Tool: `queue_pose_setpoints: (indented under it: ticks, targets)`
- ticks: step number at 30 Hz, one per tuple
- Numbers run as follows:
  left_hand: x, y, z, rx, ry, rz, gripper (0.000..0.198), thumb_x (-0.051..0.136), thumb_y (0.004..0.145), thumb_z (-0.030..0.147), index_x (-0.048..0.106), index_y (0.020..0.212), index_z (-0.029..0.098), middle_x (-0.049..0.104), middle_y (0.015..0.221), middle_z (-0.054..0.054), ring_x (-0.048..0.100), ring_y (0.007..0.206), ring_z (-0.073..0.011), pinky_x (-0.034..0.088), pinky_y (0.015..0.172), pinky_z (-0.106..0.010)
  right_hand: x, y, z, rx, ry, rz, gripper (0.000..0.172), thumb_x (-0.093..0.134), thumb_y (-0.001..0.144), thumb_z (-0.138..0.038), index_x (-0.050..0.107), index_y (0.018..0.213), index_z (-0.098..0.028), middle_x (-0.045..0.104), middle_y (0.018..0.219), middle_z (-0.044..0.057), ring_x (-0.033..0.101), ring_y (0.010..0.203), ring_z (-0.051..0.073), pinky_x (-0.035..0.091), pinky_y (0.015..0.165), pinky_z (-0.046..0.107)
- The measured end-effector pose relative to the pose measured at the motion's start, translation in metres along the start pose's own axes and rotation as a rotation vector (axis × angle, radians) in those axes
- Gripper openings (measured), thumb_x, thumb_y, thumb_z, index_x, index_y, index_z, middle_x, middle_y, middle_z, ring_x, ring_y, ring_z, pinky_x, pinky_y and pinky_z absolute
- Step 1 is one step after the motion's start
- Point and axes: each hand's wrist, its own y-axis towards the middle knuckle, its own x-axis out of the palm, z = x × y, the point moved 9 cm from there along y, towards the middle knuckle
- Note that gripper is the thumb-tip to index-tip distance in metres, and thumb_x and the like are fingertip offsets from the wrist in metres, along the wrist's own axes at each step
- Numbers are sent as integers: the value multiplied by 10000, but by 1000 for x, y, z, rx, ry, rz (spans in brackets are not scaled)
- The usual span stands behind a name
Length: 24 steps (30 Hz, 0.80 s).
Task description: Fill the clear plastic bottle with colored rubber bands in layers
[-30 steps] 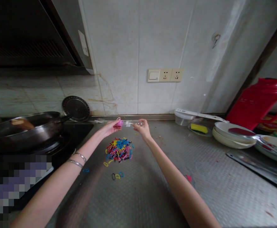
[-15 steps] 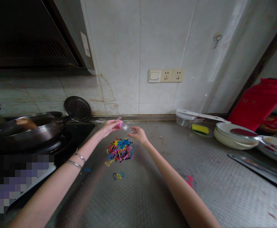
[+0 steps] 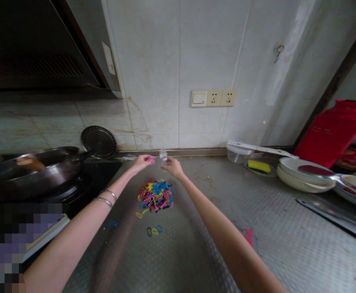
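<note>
Near the wall my left hand [image 3: 142, 162] is closed, its fingertips pinching a small pink bundle [image 3: 150, 159] whose kind I cannot make out. Just right of it, my right hand [image 3: 172, 167] grips a small clear plastic piece, like a little bag or box [image 3: 163, 154], that sticks up above the fingers. A narrow gap separates the two hands. Below them on the metal counter lies a pile of small coloured loops [image 3: 156, 196] in blue, pink, yellow, red and black. Three loose loops [image 3: 155, 231] lie nearer me, and one blue loop [image 3: 113, 224] is by my left forearm.
To the left, a pan [image 3: 44, 167] stands on the black stove beside a round dark lid [image 3: 98, 142]. At right are a yellow sponge [image 3: 259, 166], stacked bowls [image 3: 304, 184], a cleaver-like flat blade [image 3: 333, 217] and a red thermos [image 3: 327, 136]. A red scrap [image 3: 248, 236] lies near my right forearm.
The clear plastic piece, earlier between both hands beside the pink bundle, now stands upright above my right fingers. My hands have shifted slightly, and the pink loop above my left hand no longer shows.
</note>
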Motion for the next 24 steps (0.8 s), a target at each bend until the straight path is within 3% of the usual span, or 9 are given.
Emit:
queue_pose_setpoints:
  ticks: [6, 12, 19, 24]
  targets:
    - [17, 11, -30, 46, 131, -47, 312, 609, 531, 139, 645, 836, 88, 674, 832, -75, 592, 743, -186, 448, 726, -300, 37, 24, 1, -23, -14, -15, 422, 674, 613, -244, 578, 1009, -133, 641, 968, 85, 595, 847, 168, 453, 743, 250]
    - [16, 13, -51, 16, 180, -20, 349, 614, 523, 154, 639, 866, 100, 673, 842, -72, 595, 764, -195, 452, 738, -299, 46, 27, 11, 11, -32, -21, 436, 673, 609, -232, 569, 1017, -122, 639, 959, 91, 594, 837, 170, 452, 740, 248]
    - [-12, 21, -29, -4, -9, 138, 445, 627, 580, 295, 628, 974, 87, 666, 872, -87, 593, 745, -163, 438, 696, -259, 48, 26, 15, 16, -39, -41, 441, 663, 634, -262, 547, 1043, -144, 632, 979, 79, 591, 847, 160, 452, 756, 253]
    - [-17, 34, -14, 35, 38, 54, 434, 643, 555, 303, 652, 938, 98, 669, 785, -59, 579, 692, -157, 428, 645, -247, 51, 27, 19, 32, -30, -56, 458, 652, 652, -277, 530, 1078, -164, 624, 1009, 70, 590, 865, 155, 450, 766, 254]
